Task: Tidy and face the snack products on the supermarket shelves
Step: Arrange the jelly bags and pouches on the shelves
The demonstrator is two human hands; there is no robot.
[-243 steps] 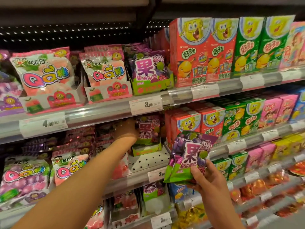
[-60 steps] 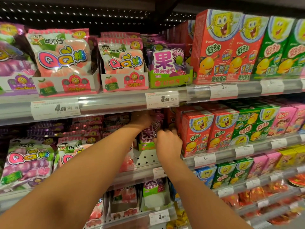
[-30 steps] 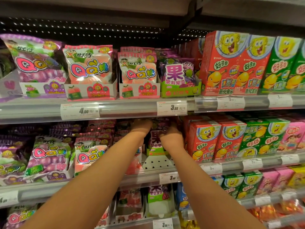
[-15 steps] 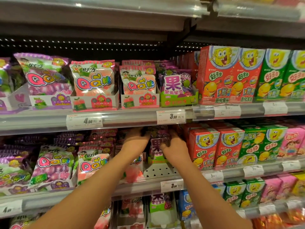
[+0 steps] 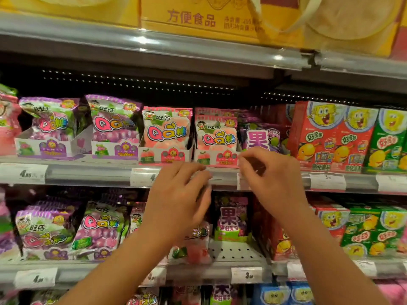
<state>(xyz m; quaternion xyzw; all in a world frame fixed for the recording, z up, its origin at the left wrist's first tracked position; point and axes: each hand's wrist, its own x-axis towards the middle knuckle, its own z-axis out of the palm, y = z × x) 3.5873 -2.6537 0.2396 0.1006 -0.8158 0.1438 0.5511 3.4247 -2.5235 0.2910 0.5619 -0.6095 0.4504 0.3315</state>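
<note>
Both hands are raised in the middle of the frame, in front of the shelf rail (image 5: 92,172) that crosses at mid-height. The left hand (image 5: 176,201) is seen from the back, fingers loosely bent and pointing up and right; nothing shows in its grip, though its palm side is hidden. The right hand (image 5: 271,175) sits just right of it, fingers curled toward the thumb near the rail — whether they pinch anything is hard to make out, since the fingertips are blurred.

Behind the right hand's fingertips stands the purple grape jelly pack (image 5: 262,137) on the upper shelf, its lower part covered by the hand. A second purple jelly pack (image 5: 230,219) stands on the lower shelf between the two forearms, upright in a green tray. Peach QQ gummy bags (image 5: 167,130) sit left of centre in display cartons. Red SpongeBob boxes (image 5: 330,137) fill the right, with green ones cut off by the frame edge. Price tags are partly hidden by the hands — yellow cartons (image 5: 198,14) at the top are cropped.
</note>
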